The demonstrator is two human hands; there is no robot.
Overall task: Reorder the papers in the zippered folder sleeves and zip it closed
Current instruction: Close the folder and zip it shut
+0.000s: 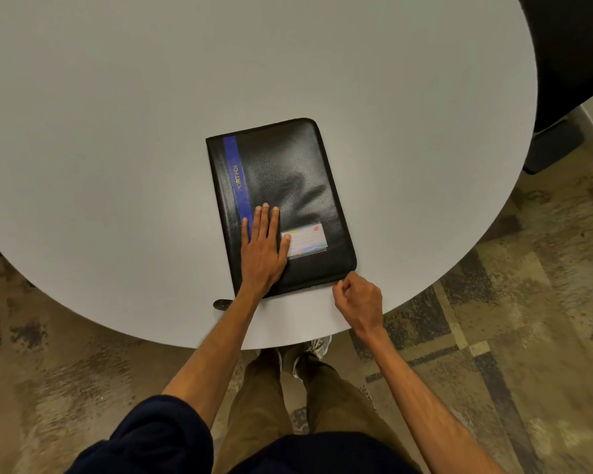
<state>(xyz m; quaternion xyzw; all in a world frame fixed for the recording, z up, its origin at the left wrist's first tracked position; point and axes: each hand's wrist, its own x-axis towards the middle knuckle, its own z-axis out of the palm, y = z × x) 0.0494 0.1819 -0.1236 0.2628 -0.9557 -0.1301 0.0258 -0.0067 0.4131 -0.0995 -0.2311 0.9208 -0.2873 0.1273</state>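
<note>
Occupying most of the view: a round pale grey table [117,131], standing on patterned brown and olive carpet [493,302]. Item on it: one black zippered folder [288,172], closed, front cover up, lying flat near the table's near edge, directly before the person. Its long axis runs away from the person, the far end leaning slightly left; the spine side is on the left and the zip edge on the right. Left hand [262,248]: flat on the cover's near left part, fingers straight and together, pointing away, pressing down and gripping nothing. Right hand [358,297]: at the folder's near right corner, fingers curled tight with thumb and forefinger against the zip edge; whether they pinch a pull cannot be told, as it is hidden. Blue stripe [235,172]: runs along the long axis beside the spine, with yellow lettering. Clear card window [307,239]: near right area of the cover, touched by the left thumb. Small black strap tab [222,304]: just off the near left corner, on the table.
</note>
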